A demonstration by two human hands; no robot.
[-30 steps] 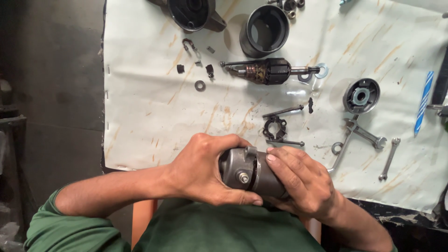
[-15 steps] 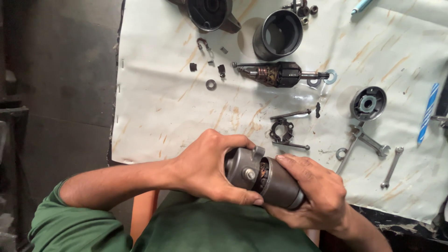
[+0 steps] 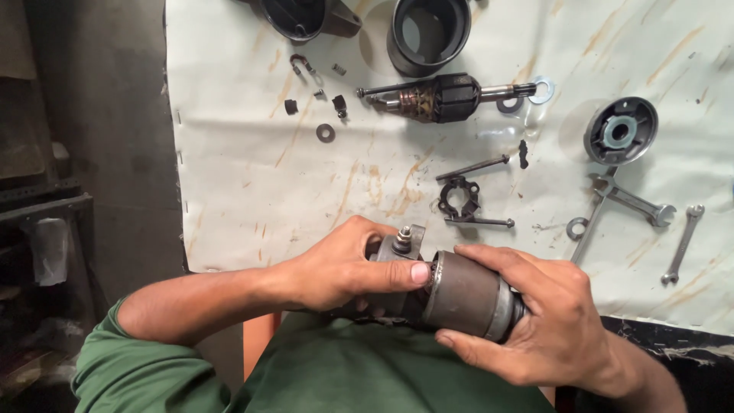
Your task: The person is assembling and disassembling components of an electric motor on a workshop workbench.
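Both hands hold a dark cylindrical motor part close to my body, above my green shirt. My left hand grips its end piece, a grey cap with a threaded stud and nut, thumb pressed along the seam. My right hand wraps the round brown body from the right and below. The part lies sideways, the stud pointing up.
On a stained white sheet lie an armature with shaft, a black cylindrical housing, a dark end housing, a round end cap, a brush ring, long bolts, wrenches, washers and small parts.
The motor part has been turned in my hands: its capped end faced the camera before, and it now lies sideways with the stud up. The view has shifted closer to the sheet.
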